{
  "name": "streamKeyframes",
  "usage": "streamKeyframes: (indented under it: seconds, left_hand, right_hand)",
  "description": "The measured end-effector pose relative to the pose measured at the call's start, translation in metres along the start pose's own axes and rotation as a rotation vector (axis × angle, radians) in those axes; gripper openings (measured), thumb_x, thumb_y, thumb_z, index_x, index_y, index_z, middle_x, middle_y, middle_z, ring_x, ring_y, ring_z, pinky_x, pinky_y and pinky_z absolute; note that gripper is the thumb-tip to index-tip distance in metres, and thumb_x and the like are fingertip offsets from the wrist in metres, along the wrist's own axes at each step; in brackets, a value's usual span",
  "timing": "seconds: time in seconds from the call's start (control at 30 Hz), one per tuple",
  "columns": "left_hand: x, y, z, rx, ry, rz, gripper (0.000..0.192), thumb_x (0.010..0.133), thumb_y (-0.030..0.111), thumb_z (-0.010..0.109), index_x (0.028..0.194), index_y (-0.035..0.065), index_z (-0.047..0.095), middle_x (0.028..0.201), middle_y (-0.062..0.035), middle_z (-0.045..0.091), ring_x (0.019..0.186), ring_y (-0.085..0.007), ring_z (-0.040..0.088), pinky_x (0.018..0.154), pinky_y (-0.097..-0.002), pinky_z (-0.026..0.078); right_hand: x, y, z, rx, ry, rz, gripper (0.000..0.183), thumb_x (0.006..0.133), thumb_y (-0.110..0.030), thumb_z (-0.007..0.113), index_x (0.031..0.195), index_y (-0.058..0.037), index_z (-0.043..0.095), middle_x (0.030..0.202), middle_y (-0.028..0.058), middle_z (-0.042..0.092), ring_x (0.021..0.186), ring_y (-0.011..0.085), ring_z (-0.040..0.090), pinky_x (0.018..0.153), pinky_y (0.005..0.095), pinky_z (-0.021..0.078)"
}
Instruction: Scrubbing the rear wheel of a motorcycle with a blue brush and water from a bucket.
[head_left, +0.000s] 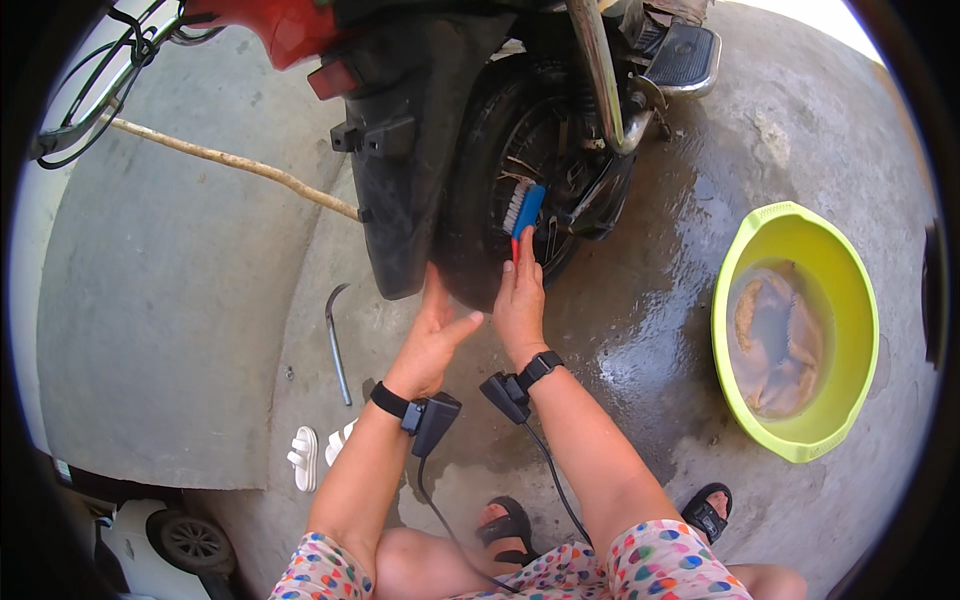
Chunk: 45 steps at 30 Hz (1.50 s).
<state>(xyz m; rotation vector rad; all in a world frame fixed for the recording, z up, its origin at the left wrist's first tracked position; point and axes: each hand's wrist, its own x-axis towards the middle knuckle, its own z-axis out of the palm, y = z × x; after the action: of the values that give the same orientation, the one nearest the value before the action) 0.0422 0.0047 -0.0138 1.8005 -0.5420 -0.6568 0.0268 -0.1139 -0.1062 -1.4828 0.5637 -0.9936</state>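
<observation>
In front of me stands the rear of a motor scooter, its black wheel (480, 180) beside a black plastic mudguard (405, 172). My right hand (521, 304) grips the red handle of a scrub brush (529, 210) with a blue head. The white bristles face left, against or close to the spokes and rim; exact contact is hard to tell. Bare and with its thumb spread, my left hand (435, 330) is at the lower end of the tyre, fingertips between tyre and mudguard. Whether those fingers press on the rubber cannot be made out.
To the right sits a lime-green basin (859, 330) with murky water and a soaked cloth (799, 345). Wet concrete lies between basin and wheel. A sickle (337, 352), white sandals (303, 457) and a wooden stick (247, 166) are at left. A metal footrest (686, 56) juts out at upper right.
</observation>
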Motion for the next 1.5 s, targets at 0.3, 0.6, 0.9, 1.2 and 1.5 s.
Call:
streamKeyframes:
  seconds: [0.3, 0.6, 0.9, 1.2, 1.5]
  left_hand:
    - [0.003, 0.001, 0.002, 0.047, -0.003, 0.030, 0.100, 0.087, 0.002, 0.063, 0.157, 0.0105, -0.009, 0.166, -0.0095, -0.005, 0.152, -0.0293, 0.000, 0.121, -0.0406, 0.006]
    - [0.001, 0.010, 0.010, 0.014, -0.028, 0.005, 0.100, 0.086, 0.001, 0.062, 0.157, 0.0079, -0.008, 0.166, -0.0106, -0.007, 0.152, -0.0312, 0.000, 0.121, -0.0408, 0.006]
    - [-0.005, 0.004, 0.008, -0.014, -0.036, -0.038, 0.100, 0.085, 0.002, 0.062, 0.159, 0.0128, -0.004, 0.166, -0.0066, -0.005, 0.152, -0.0329, 0.004, 0.120, -0.0436, 0.011]
    - [0.000, 0.005, 0.010, 0.014, -0.039, -0.056, 0.101, 0.084, -0.003, 0.061, 0.158, 0.0111, -0.007, 0.166, -0.0102, -0.003, 0.152, -0.0334, 0.003, 0.119, -0.0433, 0.017]
    - [-0.001, -0.007, 0.008, 0.015, -0.024, -0.083, 0.101, 0.083, -0.004, 0.059, 0.158, 0.0115, -0.005, 0.166, -0.0080, -0.003, 0.152, -0.0323, 0.005, 0.120, -0.0425, 0.009]
  right_hand:
    - [-0.072, 0.045, -0.043, -0.217, -0.220, 0.237, 0.056, 0.102, -0.010, 0.045, 0.154, -0.0112, 0.028, 0.111, 0.0227, 0.055, 0.099, 0.0372, 0.059, 0.089, 0.0399, 0.0471]
    - [-0.030, 0.036, -0.026, -0.283, -0.201, -0.097, 0.064, 0.096, -0.007, 0.053, 0.153, -0.0223, 0.031, 0.105, 0.0189, 0.051, 0.084, 0.0415, 0.062, 0.071, 0.0488, 0.0523]
    - [-0.017, 0.008, -0.057, -0.220, -0.158, -0.115, 0.058, 0.096, -0.008, 0.053, 0.150, -0.0146, 0.036, 0.101, 0.0182, 0.052, 0.086, 0.0404, 0.062, 0.073, 0.0485, 0.0521]
    - [-0.043, 0.019, -0.053, -0.390, -0.317, -0.047, 0.058, 0.095, -0.008, 0.053, 0.150, -0.0142, 0.036, 0.099, 0.0197, 0.053, 0.084, 0.0393, 0.062, 0.072, 0.0467, 0.0530]
    - [0.020, -0.036, -0.030, -0.196, -0.076, -0.057, 0.050, 0.097, -0.010, 0.052, 0.146, -0.0076, 0.039, 0.101, 0.0211, 0.054, 0.080, 0.0416, 0.063, 0.070, 0.0473, 0.0535]
